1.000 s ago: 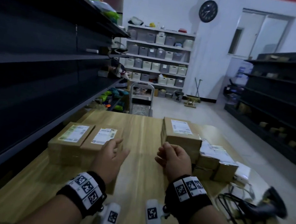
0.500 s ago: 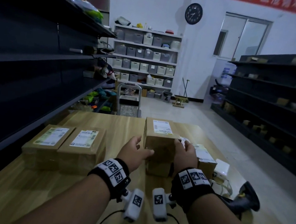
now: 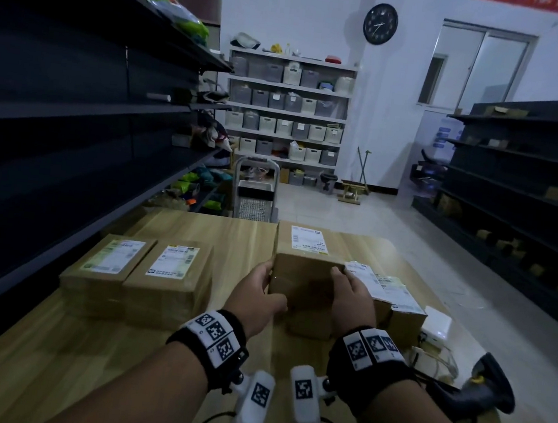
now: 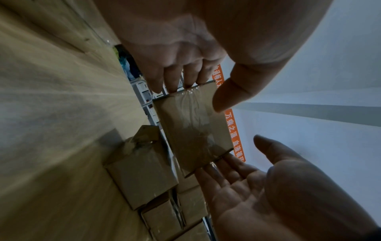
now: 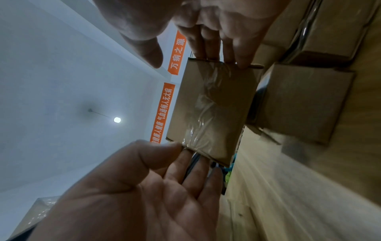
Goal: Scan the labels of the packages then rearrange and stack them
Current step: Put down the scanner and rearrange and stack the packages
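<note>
Carton (image 3: 302, 272) held just above pile (image 3: 400, 322) on desk (image 3: 243, 238), label up, ready for scanning. Left hand (image 3: 254, 298) pinches its side, thumb on front. Right hand (image 3: 353, 298) presses flat fingers opposite, thumb seemingly clear. Squeeze carries it. Labelled pair (image 3: 166, 285) left of pile, scanner (image 3: 489, 388) right.

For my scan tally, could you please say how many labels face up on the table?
5: far-left package, its neighbour, the middle package between the left hand and right hand, one each; two on the right pile. Others may be hidden.
</note>
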A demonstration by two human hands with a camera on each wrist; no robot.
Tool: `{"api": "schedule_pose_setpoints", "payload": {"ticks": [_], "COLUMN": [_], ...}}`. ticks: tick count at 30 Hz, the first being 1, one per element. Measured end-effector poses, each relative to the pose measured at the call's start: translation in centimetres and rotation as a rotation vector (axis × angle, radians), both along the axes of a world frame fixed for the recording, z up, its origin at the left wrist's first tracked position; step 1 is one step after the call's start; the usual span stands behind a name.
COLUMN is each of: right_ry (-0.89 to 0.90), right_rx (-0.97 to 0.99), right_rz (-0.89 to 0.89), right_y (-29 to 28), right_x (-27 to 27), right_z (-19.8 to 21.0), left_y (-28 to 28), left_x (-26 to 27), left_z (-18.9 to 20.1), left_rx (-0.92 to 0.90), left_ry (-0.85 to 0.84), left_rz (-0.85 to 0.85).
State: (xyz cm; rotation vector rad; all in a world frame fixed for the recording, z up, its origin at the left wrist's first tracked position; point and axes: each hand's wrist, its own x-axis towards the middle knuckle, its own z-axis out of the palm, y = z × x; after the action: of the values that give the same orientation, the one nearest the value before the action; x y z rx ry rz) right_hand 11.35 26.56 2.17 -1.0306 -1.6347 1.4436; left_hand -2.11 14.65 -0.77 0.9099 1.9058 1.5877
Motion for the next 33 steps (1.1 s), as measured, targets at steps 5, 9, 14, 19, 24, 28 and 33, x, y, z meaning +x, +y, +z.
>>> {"api": "schedule_pose_setpoints", "payload": {"ticks": [5,9,14,19,24,28,33], "right_ry": [0.044,0.070,0.126,0.153,0.142,0.120,0.046], "right_rx": [0.004,0.027,-0.012,-0.059,-0.032,0.002,0.010], "right_rz": [0.053,0.114,0.241,0.375,0.466,0.485,0.512], "right_y": [-2.9,-6.4,-11.0,-16.0,-19.7,-21.6,-22.4], "right_x": [-2.3,-5.0,-9.2,-13.4,-17.2,-19.7,-21.4], "right_z": [0.6,1.5,2.3,2.8,3.0,2.6,1.2], "left_y": [-3.5,-7.5,-13.2,-18.6,-23.0,-24.9,-25.9], "left_x": [-1.5,-2.9,-6.0,-10.0,-14.3,-16.8,-19.9], "left_z": [1.1,2.0,3.3,4.7,4.7,3.8,1.1], "left_rx": [0.041,0.071,0.081,0.157,0.189,0.222,0.179], "left_ry": [-0.008,0.027,-0.054,-0.097,-0.096,-0.120,-0.134], "left_rz": [0.075,0.183,0.309,0.436,0.542,0.580,0.617]}}
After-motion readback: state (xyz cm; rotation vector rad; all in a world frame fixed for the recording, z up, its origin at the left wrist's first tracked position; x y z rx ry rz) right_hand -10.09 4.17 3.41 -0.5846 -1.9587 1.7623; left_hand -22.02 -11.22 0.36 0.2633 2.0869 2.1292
